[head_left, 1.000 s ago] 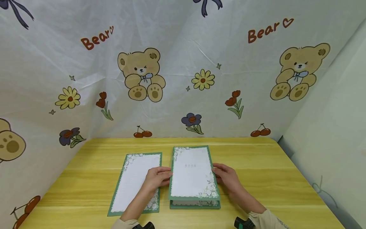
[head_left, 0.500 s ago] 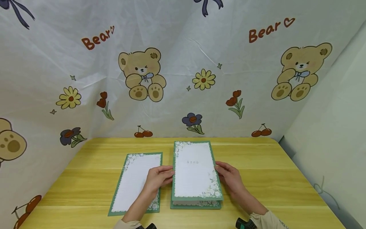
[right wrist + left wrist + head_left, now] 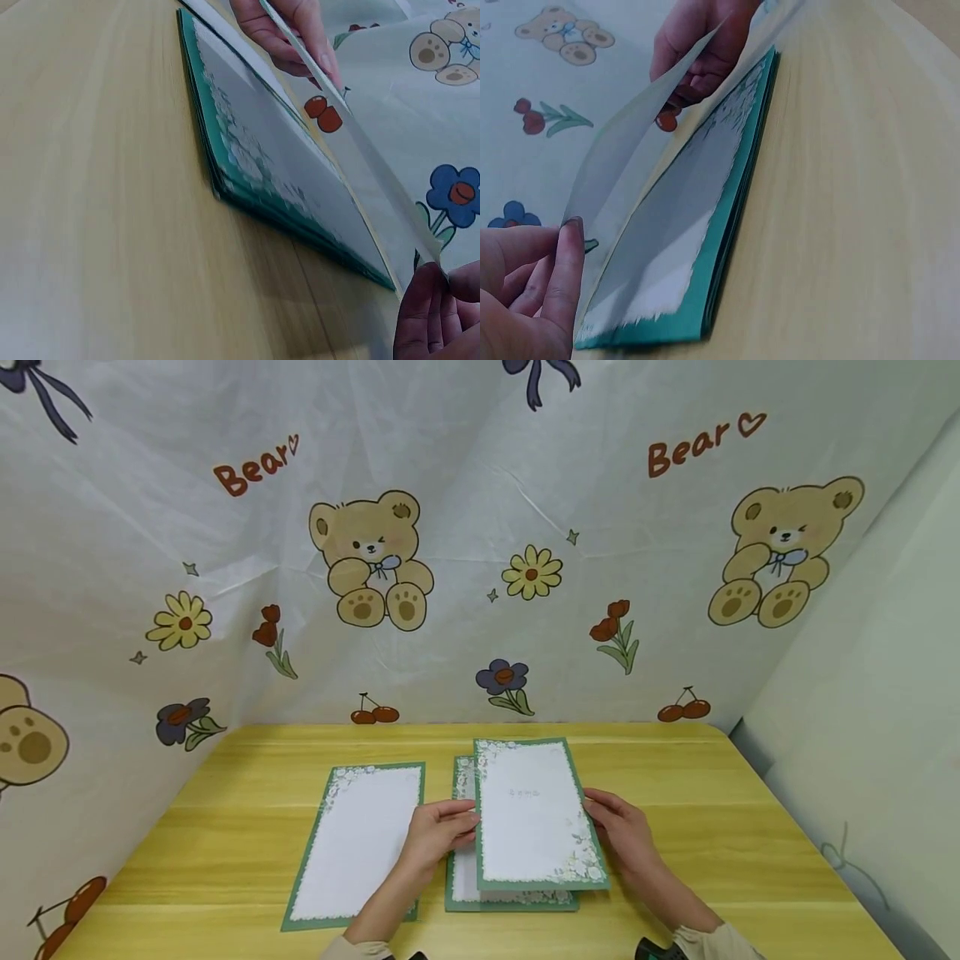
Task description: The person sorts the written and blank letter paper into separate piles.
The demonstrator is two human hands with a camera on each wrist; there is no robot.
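One sheet apart, one raised, more stacked

Nearer the left edge of the yellow wood-grain desk [image 3: 225, 835], a flower-printed, green-bordered white paper sheet [image 3: 356, 847] is lying flat. Next, the left hand [image 3: 437, 833] is pinching a matching raised sheet [image 3: 536, 827] above a green-edged paper stack [image 3: 462, 878] (count unclear); the right hand [image 3: 624, 828] is pinching its right side. Work is seemingly standing partway, the stack remaining.

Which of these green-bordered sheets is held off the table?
The sheet with faint central writing, pinched by the left hand and right hand. The stack beneath it and the single sheet to its left lie on the table.
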